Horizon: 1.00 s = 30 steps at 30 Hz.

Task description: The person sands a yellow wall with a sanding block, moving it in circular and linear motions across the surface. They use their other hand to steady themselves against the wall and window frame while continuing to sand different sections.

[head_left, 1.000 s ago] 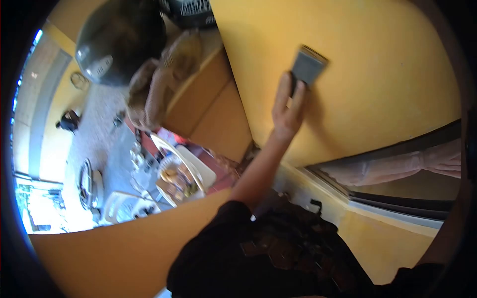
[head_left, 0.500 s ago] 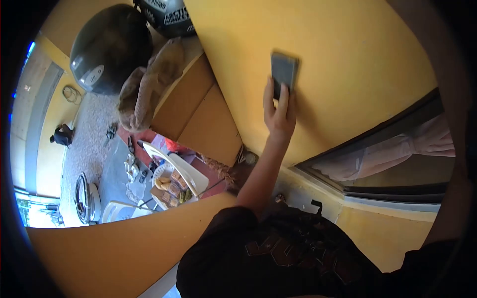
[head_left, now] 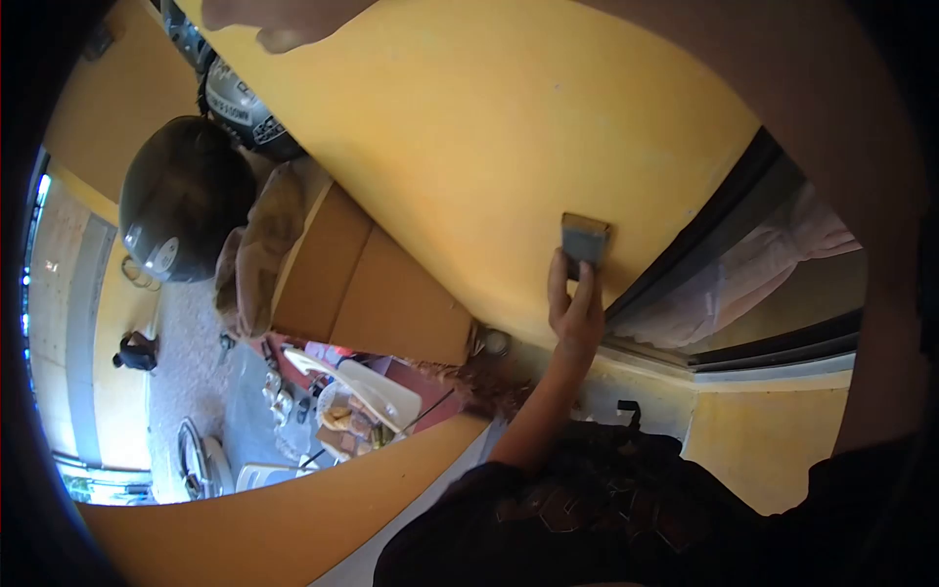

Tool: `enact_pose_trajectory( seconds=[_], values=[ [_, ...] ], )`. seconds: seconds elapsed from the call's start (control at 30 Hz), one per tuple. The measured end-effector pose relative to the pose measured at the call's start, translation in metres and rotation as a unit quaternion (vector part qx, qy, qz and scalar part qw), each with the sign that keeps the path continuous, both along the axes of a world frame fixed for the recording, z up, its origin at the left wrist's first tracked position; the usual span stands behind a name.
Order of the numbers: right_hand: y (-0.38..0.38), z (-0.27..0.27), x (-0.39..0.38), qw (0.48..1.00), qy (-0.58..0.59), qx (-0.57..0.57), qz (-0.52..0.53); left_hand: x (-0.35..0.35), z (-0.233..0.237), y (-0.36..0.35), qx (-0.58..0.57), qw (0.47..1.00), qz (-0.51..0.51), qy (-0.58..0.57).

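Observation:
My left hand (head_left: 579,298) grips the lower end of a small grey block (head_left: 586,240), fingers along its face. The block is against or very close to the yellow wall (head_left: 469,127), left of the dark window frame (head_left: 690,220); contact cannot be made out. Part of my right hand (head_left: 289,22) shows at the top left edge, in front of the wall. It is cut off and dim, so its finger pose and anything in it are unclear.
Left of the wall are a dark helmet (head_left: 186,201), a second helmet (head_left: 240,103), a brown cloth (head_left: 266,245) and a cardboard box (head_left: 367,284). Below stands a white chair (head_left: 377,386) near a basket of items (head_left: 342,416). A person (head_left: 136,351) is farther off.
My left hand and the block appear lower and nearer the window frame. The view has shifted, so the helmets and box also sit lower. My right hand has come into view at the top.

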State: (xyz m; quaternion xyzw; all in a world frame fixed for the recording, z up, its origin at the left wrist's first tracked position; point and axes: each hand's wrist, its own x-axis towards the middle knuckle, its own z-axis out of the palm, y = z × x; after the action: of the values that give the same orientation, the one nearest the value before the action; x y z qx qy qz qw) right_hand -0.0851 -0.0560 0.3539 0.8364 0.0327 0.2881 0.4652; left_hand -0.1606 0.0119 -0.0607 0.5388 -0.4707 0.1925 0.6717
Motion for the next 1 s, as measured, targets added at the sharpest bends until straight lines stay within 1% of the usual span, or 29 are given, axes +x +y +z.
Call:
enact_pose_trajectory(
  seconds=[0.03,0.1,0.17,0.2,0.27,0.3,0.37,0.4,0.47,0.5,0.57,0.63,0.67,0.73,0.8,0.87,0.93,1.0],
  values=[
    [-0.003,-0.001,-0.003,1.0,0.012,-0.008,-0.008,-0.007,-0.002,-0.002,0.001,1.0,-0.001,0.019],
    [-0.005,-0.01,-0.002,0.999,0.039,-0.007,-0.013,-0.006,0.029,-0.005,0.004,1.0,0.009,0.026],
    [-0.002,-0.025,0.005,0.999,0.052,0.006,-0.001,0.009,0.059,-0.015,-0.076,0.992,-0.017,-0.098],
    [0.0,-0.032,0.007,0.998,0.056,0.015,0.004,0.01,0.069,-0.014,-0.066,0.993,-0.013,-0.097],
    [0.001,-0.039,0.008,0.997,0.068,0.026,0.004,0.004,0.082,-0.015,-0.09,0.99,-0.03,-0.101],
    [0.0,-0.038,0.006,0.997,0.074,0.022,0.001,-0.003,0.071,-0.013,-0.094,0.99,-0.032,-0.097],
    [-0.003,-0.029,0.0,0.997,0.082,0.006,-0.008,-0.018,0.02,-0.001,-0.023,0.999,-0.027,-0.017],
    [-0.004,-0.024,-0.002,0.996,0.083,-0.005,-0.012,-0.025,-0.008,0.005,-0.011,0.999,-0.044,-0.021],
    [-0.006,-0.019,-0.002,0.996,0.085,-0.016,-0.011,-0.024,-0.014,0.005,0.0,0.998,-0.055,-0.027],
    [-0.006,-0.019,-0.001,0.996,0.086,-0.016,-0.008,-0.021,-0.014,0.006,-0.004,0.997,-0.061,-0.05],
    [-0.004,-0.025,0.001,0.996,0.087,-0.002,0.001,-0.015,0.0,0.014,0.007,0.995,-0.062,-0.074],
    [-0.003,-0.024,-0.001,0.996,0.087,0.004,0.005,-0.009,0.019,0.006,-0.029,0.987,-0.1,-0.126],
    [-0.003,-0.024,-0.003,0.996,0.089,0.005,0.004,-0.013,0.019,0.007,-0.027,0.987,-0.1,-0.126],
    [-0.002,-0.02,-0.006,0.996,0.092,0.004,0.003,-0.025,0.02,0.008,-0.024,0.992,-0.098,-0.079],
    [0.0,-0.013,-0.008,0.996,0.093,-0.005,0.005,-0.031,0.023,0.011,-0.024,0.993,-0.087,-0.071],
    [0.003,-0.006,-0.008,0.996,0.091,-0.013,0.013,-0.028,0.038,0.007,-0.02,0.995,-0.071,-0.065],
    [0.007,-0.007,-0.006,0.995,0.093,-0.007,0.023,-0.026,0.062,0.003,-0.055,0.991,-0.094,-0.082],
    [0.01,-0.009,-0.004,0.995,0.1,0.002,0.032,-0.021,0.073,0.003,-0.051,0.99,-0.096,-0.09]
  ],
)
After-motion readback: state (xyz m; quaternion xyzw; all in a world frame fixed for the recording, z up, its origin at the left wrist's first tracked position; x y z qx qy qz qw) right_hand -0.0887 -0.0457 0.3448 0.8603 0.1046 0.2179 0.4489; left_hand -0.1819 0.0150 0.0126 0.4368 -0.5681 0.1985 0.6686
